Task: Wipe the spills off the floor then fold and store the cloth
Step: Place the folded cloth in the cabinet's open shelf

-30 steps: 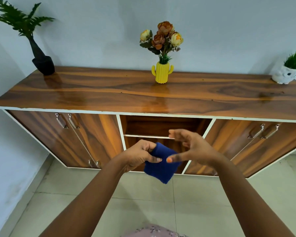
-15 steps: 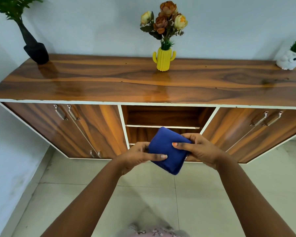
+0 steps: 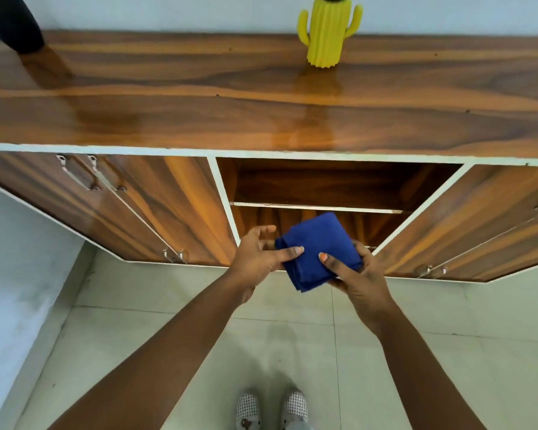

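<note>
Cloth (image 3: 319, 248): deep blue, soft matte fabric, folded to a thick, roughly square pad; stacked layer edges show along its lower-left side. It sits diamond-wise, one corner pointing away toward the cabinet, the opposite corner toward the person; no clear long axis.

Left hand (image 3: 257, 257): thumb laid across the pad's left corner, fingers spread loosely beyond it, so a light pinch rather than a full grip. Right hand (image 3: 359, 279): cupped under the pad's right side, thumb pressed on top, clamping it.

The pad is held in the air between both hands, above the pale tiled floor (image 3: 448, 352).

Just beyond the hands: the open middle bay (image 3: 333, 184) of a glossy wood-grain cabinet with white edging. Further beyond, on the counter (image 3: 199, 103), a ribbed yellow cactus-shaped vase (image 3: 327, 32).
</note>
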